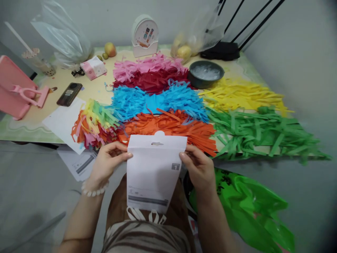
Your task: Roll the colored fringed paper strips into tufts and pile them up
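Between my two hands I hold up a white paper card point(152, 175) with a folded top edge, a hang hole and a small printed "1". My left hand point(112, 160) pinches its upper left side, thumb in front. At the upper right side, my right hand point(198, 165) grips it the same way. Just beyond the card lies orange paper fringe point(168, 123). Behind that are rows of blue fringe point(155, 102), dark red fringe point(155, 80) and pink fringe point(150, 66). A multicoloured fringe bundle point(97, 123) lies left of the orange one.
Green fringe point(258, 130) hangs over the table's right edge, with yellow fringe point(239, 95) behind. A dark bowl point(205, 73), phone point(69, 94), pink stand point(15, 88) and drink cup point(42, 63) stand on the table. A green plastic bag point(247, 207) is below right.
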### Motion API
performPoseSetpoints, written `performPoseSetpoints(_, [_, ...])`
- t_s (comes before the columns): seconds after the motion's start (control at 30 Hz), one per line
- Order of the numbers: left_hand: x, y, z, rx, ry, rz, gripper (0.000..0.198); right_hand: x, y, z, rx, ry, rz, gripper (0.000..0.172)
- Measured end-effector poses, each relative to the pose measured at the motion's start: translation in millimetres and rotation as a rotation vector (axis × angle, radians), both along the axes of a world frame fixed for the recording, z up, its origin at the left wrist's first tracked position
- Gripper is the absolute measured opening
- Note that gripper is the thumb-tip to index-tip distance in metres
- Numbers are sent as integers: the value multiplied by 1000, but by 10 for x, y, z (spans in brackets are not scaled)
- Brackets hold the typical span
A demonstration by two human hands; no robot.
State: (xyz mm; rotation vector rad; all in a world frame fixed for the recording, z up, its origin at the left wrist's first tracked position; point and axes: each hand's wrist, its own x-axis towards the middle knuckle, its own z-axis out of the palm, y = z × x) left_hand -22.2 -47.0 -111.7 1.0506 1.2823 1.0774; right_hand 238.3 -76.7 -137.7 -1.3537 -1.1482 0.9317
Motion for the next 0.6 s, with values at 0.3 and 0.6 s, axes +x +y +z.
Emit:
performPoseSetpoints(0.3, [-4, 27, 40, 34, 11, -127, 14, 148, -64, -90, 3, -21, 111, 15])
performPoseSetpoints(0.6, [-70, 98, 171, 56, 119, -359, 21, 183, 8, 35, 30, -15, 278, 14])
